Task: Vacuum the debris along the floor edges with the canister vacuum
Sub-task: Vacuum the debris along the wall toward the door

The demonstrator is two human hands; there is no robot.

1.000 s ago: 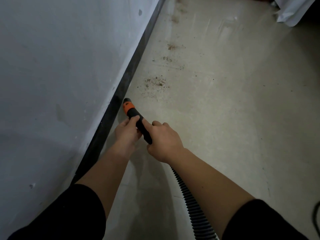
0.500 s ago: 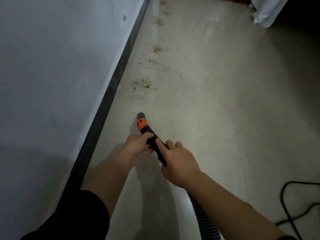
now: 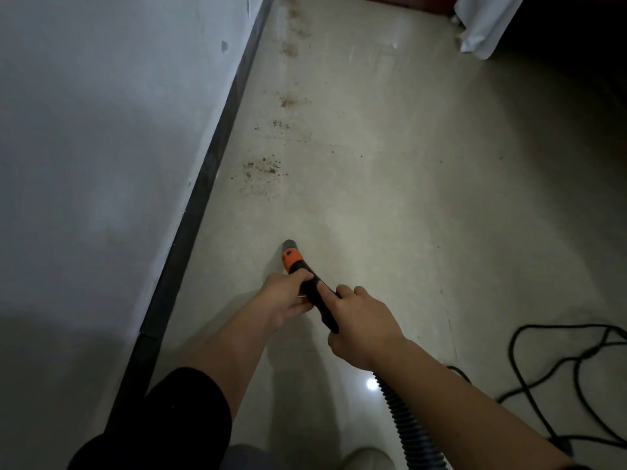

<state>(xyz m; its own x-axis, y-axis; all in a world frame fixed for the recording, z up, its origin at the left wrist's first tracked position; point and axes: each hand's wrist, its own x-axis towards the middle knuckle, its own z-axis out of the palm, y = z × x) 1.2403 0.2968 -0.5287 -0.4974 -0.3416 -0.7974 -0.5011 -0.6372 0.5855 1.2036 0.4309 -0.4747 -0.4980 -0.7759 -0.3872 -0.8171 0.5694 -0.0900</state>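
I hold the vacuum nozzle [image 3: 297, 262], a black tube with an orange collar and a grey tip, low over the pale floor. My left hand [image 3: 288, 298] grips the tube just behind the orange collar. My right hand [image 3: 361, 325] grips it further back, index finger laid along the top. The ribbed grey hose [image 3: 410, 425] runs back from under my right wrist. Brown debris [image 3: 263, 169] lies ahead of the tip, with more patches of debris [image 3: 287, 101] further along near the black skirting [image 3: 207, 174].
A grey wall [image 3: 101, 147] fills the left side above the skirting. A black power cord [image 3: 556, 361] loops on the floor at the right. A white cloth [image 3: 481, 25] hangs at the top right. My light shoe [image 3: 364, 459] shows at the bottom.
The nozzle has come away from the skirting and back towards me, onto open floor. The debris patches now lie further ahead of its tip. Both hands keep their grip.
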